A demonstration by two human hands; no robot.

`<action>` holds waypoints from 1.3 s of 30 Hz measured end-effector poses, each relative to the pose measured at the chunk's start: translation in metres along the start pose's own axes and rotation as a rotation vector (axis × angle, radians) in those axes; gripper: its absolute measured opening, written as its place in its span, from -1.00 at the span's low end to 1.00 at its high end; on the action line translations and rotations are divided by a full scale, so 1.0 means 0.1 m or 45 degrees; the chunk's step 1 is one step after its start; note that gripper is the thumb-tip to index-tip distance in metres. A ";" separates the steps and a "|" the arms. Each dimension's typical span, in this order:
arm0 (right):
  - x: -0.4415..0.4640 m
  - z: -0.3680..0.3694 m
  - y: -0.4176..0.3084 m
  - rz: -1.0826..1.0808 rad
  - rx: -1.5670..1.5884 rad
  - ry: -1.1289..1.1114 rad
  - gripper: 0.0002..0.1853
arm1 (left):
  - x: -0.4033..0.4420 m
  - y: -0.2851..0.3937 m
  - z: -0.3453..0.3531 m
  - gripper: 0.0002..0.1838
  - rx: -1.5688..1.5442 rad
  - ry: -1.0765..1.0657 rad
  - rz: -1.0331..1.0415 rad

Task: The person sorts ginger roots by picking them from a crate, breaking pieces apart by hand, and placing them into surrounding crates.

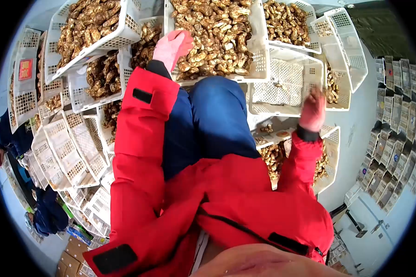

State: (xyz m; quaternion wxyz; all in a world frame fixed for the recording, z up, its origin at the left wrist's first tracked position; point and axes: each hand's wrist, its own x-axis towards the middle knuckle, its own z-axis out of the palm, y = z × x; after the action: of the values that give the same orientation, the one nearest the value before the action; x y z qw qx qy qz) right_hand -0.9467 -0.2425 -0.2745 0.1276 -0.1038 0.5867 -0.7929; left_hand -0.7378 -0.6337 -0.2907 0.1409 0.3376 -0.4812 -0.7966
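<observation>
- Knobbly, elongated brown-and-cream mushrooms (212,37), rough and mottled, fill a white plastic basket with lattice-pierced walls (260,57) directly beyond the knees.
- The left hand (172,47) is over this basket's left side, next to the mushrooms; its fingers lie close together, slightly bent. Whether they pinch anything, I cannot tell.
- The right hand (313,108) is blurred, near the right end of a shallower white mesh-bottomed basket (286,105) with a small piece on its floor. I cannot tell how its fingers are set or whether they hold anything.
- Both arms wear glossy red padded sleeves with black cuffs; the trousers (219,111) are smooth dark blue.
- More mushrooms fill a tilted white perforated crate (118,42) at upper left.
- A square red label (26,69) marks a white crate at far left; its writing is too small to read.
- Plain brown cardboard boxes (74,251) sit at lower left.
</observation>
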 end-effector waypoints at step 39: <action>1.31 2.90 2.60 -0.584 -1.821 -0.907 -0.63 | 0.05 0.06 0.01 -0.69 -0.809 -0.204 -0.264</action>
State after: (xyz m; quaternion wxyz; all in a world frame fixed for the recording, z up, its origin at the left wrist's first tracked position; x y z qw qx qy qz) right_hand -0.9581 -0.6193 -0.4369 0.0442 -0.5218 0.8378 -0.1546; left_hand -0.7426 -0.6387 -0.2875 0.1191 0.2601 -0.1818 -0.9408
